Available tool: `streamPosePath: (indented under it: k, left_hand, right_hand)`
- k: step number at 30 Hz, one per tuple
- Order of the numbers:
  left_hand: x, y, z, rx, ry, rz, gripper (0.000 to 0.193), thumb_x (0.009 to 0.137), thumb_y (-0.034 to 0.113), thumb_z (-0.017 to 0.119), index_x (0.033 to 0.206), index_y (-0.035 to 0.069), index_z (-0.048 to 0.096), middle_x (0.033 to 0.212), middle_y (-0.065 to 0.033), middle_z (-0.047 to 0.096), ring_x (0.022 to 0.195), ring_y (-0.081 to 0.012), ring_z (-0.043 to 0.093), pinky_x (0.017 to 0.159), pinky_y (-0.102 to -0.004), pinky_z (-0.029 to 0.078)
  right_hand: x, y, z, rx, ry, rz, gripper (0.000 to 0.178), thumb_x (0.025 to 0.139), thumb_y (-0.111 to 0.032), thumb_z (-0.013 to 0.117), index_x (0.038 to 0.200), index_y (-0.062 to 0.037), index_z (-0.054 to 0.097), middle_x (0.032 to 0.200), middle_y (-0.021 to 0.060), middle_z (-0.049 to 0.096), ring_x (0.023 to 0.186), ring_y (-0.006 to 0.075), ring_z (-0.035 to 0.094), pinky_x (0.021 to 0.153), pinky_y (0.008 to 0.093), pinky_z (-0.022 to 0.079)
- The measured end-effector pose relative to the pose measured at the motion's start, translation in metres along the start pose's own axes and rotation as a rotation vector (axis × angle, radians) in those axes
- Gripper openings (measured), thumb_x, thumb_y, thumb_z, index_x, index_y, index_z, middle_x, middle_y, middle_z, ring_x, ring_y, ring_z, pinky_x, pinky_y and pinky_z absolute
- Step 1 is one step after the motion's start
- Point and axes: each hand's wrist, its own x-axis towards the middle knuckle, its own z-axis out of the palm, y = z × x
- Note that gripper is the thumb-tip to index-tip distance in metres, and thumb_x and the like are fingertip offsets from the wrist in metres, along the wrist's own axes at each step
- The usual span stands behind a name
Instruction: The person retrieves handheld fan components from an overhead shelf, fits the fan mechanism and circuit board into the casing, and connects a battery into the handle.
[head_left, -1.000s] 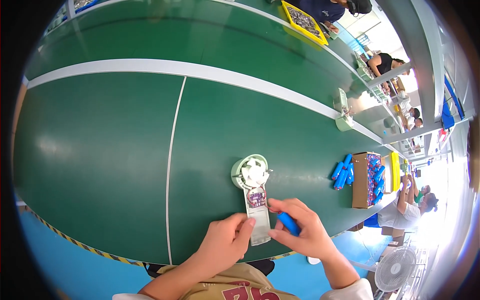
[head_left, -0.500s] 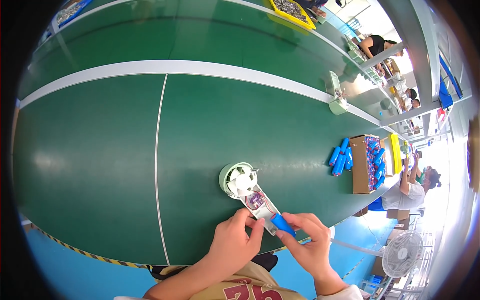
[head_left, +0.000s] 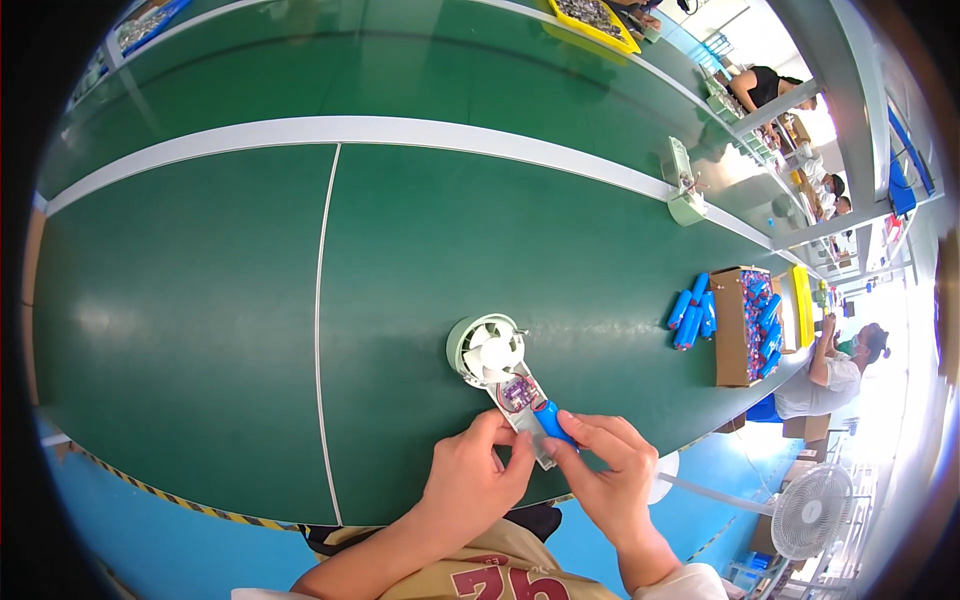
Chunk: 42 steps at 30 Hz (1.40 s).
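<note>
A pale green hand-held fan (head_left: 461,352) with white blades lies on the table in front of me, its opened handle pointing down toward my hands. In the handle, near the fan head, sits a small purple circuit board (head_left: 517,393) with thin wires. My left hand (head_left: 468,478) is closed on the left edge of the handle, thumb and forefinger pinching it. Between the thumb and fingers of my right hand (head_left: 615,472) is a blue cylindrical battery (head_left: 553,422). It lies over the open handle, just below the board; whether it touches the bottom of the handle is hidden.
Several loose blue batteries (head_left: 688,322) lie right of the fan beside a cardboard box (head_left: 731,330) full of batteries. Another pale green fan part (head_left: 684,180) stands at the white rail (head_left: 420,133). Co-workers sit farther right, near a standing fan (head_left: 812,510).
My right hand has moved the battery up and left, closer to the circuit board and more over the handle. My left hand keeps its hold; the whole view has shifted slightly.
</note>
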Motion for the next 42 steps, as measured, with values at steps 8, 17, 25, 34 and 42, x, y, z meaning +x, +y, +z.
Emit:
streamPosePath:
  k: [8, 17, 25, 34, 42]
  left_hand:
    - [0.003, 0.006, -0.004, 0.013, -0.038, -0.025, 0.017, 0.089, 0.009, 0.067, 0.098, -0.003, 0.059, 0.08, -0.0106, 0.073, 0.048, -0.017, 0.064, 0.045, -0.0305, 0.049]
    - [0.003, 0.004, -0.005, 0.035, -0.072, 0.008, 0.016, 0.09, 0.009, 0.066, 0.101, -0.001, 0.059, 0.08, -0.0109, 0.072, 0.053, -0.0218, 0.065, 0.049, -0.0332, 0.05]
    - [0.002, 0.006, -0.01, 0.062, -0.094, 0.006, 0.016, 0.09, 0.01, 0.066, 0.1, 0.0, 0.059, 0.079, -0.0111, 0.072, 0.059, -0.0266, 0.068, 0.054, -0.0366, 0.053]
    - [0.009, 0.016, -0.044, 0.062, 0.012, -0.091, 0.03, 0.087, 0.017, 0.076, 0.108, 0.0, 0.063, 0.087, -0.0137, 0.074, 0.055, -0.0145, 0.066, 0.05, -0.0273, 0.049]
    - [0.011, 0.012, -0.03, -0.208, 0.024, -0.157, 0.019, 0.091, 0.007, 0.072, 0.106, -0.001, 0.064, 0.095, -0.0094, 0.072, 0.06, -0.0072, 0.064, 0.045, -0.0204, 0.048]
  right_hand:
    - [0.004, -0.005, 0.002, -0.048, -0.021, -0.054, 0.027, 0.072, 0.003, 0.082, 0.098, -0.0003, 0.077, 0.095, 0.0133, 0.074, 0.08, 0.0211, 0.07, 0.071, 0.0295, 0.057]
    - [-0.005, 0.003, 0.011, -0.012, -0.064, -0.03, 0.029, 0.078, 0.006, 0.077, 0.107, 0.0, 0.074, 0.099, 0.0122, 0.069, 0.077, 0.0194, 0.07, 0.064, 0.0276, 0.057]
    - [-0.007, -0.003, 0.006, 0.009, -0.089, 0.003, 0.028, 0.081, 0.005, 0.075, 0.108, -0.002, 0.075, 0.1, 0.0108, 0.068, 0.077, 0.0171, 0.068, 0.061, 0.0264, 0.055]
    - [0.022, 0.002, -0.006, 0.236, -0.115, 0.12, 0.032, 0.079, -0.001, 0.079, 0.111, -0.003, 0.072, 0.102, 0.0083, 0.066, 0.081, 0.0131, 0.065, 0.064, 0.0244, 0.052]
    - [0.03, 0.005, 0.016, 0.031, -0.1, -0.28, 0.024, 0.079, 0.0, 0.076, 0.103, -0.0054, 0.073, 0.102, 0.0079, 0.065, 0.076, 0.0188, 0.067, 0.057, 0.0271, 0.054]
